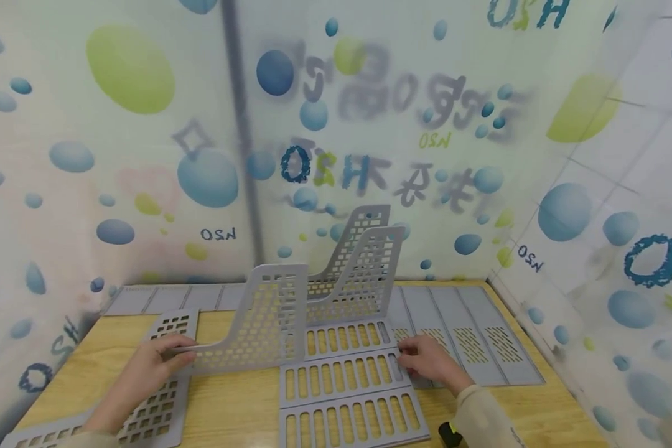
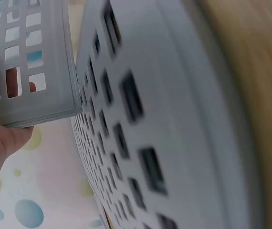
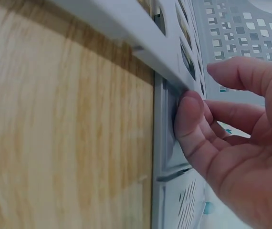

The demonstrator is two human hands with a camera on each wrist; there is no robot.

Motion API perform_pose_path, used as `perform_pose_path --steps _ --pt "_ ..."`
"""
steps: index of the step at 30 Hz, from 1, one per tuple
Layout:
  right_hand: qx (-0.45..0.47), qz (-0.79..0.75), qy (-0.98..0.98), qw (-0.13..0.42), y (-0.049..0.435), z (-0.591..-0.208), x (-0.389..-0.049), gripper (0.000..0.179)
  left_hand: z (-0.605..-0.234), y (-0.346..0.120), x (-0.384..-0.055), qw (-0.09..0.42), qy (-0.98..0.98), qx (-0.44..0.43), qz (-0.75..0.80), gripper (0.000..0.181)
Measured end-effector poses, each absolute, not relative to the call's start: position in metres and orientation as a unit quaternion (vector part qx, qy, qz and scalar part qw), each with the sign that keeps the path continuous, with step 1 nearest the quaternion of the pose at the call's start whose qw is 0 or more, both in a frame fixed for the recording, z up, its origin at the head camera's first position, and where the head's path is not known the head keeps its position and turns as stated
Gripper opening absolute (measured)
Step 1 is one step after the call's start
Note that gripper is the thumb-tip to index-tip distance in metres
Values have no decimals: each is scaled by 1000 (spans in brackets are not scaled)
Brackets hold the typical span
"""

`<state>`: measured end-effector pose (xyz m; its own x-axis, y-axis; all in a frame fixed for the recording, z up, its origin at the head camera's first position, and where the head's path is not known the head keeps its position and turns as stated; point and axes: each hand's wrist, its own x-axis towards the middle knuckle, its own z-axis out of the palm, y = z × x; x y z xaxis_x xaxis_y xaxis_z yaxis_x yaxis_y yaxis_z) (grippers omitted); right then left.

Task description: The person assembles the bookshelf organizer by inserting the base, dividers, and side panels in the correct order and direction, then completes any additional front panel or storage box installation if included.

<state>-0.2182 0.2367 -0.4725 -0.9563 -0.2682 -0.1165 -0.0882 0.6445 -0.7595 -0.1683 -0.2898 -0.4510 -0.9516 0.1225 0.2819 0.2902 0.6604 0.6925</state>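
In the head view my left hand [image 1: 157, 367] pinches the narrow front end of a grey perforated side panel [image 1: 246, 336], which stands upright. The left wrist view shows the thumb under its edge and fingertips through its square holes. My right hand [image 1: 430, 361] holds the right edge of a flat grey slotted panel [image 1: 344, 376] with long oval openings. In the right wrist view a fingertip sits at that slotted edge [image 3: 164, 62], with one finger raised apart. Two more upright side panels [image 1: 369, 267] stand behind the held one.
Grey solid panels with slanted slits [image 1: 470, 348] lie at the right. A flat lattice panel [image 1: 168, 398] lies under my left forearm, and more plain panels [image 1: 173, 298] line the back. A black object [image 1: 449, 434] is by my right sleeve. A patterned curtain [image 1: 313, 124] hangs behind the wooden table.
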Motion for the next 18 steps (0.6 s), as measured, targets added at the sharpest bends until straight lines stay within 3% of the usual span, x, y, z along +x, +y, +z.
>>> perform_pose_path --steps 4,15,18 --pt "-106 -412 896 127 239 -473 -221 39 -454 -285 -171 126 -899 -127 -400 10" --pt "-87 -469 861 174 242 -468 -220 46 -450 -252 -181 37 -892 -151 -425 20" --pt "-87 -479 855 181 242 -469 -220 46 -452 -233 -184 41 -887 -164 -429 20"
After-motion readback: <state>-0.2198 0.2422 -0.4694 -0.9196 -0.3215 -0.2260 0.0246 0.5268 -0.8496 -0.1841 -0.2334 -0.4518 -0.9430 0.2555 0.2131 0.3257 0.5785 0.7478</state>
